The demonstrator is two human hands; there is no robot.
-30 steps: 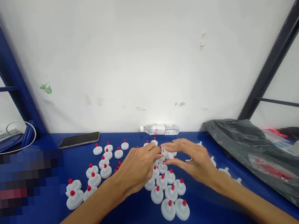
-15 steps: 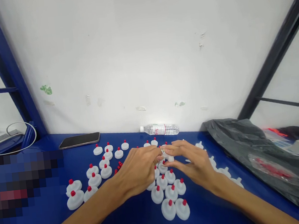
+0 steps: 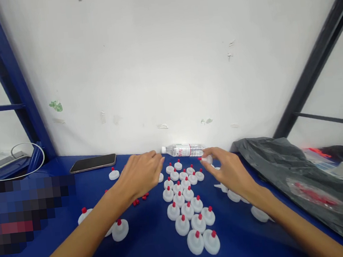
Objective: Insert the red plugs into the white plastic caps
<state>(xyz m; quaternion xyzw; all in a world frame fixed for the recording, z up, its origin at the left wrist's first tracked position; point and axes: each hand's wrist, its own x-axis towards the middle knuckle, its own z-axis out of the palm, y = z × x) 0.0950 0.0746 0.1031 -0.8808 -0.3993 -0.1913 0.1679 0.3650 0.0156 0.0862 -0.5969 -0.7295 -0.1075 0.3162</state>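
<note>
Near the water bottle, my right hand [image 3: 228, 169] pinches a white nozzle cap [image 3: 208, 160] with a red tip [image 3: 200, 158] between thumb and fingers. My left hand [image 3: 142, 172] is held above the table, its fingers curled in with thumb and index close together; whatever they hold, if anything, is hidden. Between the hands stands a cluster of white nozzle caps [image 3: 187, 211] with red tips, all upright. Several small loose red tips [image 3: 140, 199] lie below my left hand. White nozzle caps [image 3: 233, 195] without visible red tips lie under my right hand and forearm, partly covered.
A clear water bottle [image 3: 182, 149] lies against the wall at the back of the blue table [image 3: 159, 248]. A phone [image 3: 93, 163] rests at the back left. More red-tipped caps [image 3: 120, 230] stand on the left. A dark plastic bag [image 3: 273, 167] spreads over the right side.
My hands were together on a white nozzle cap and are now apart. My right hand has carried the cap right and back; my left hand has moved left, away from it.
</note>
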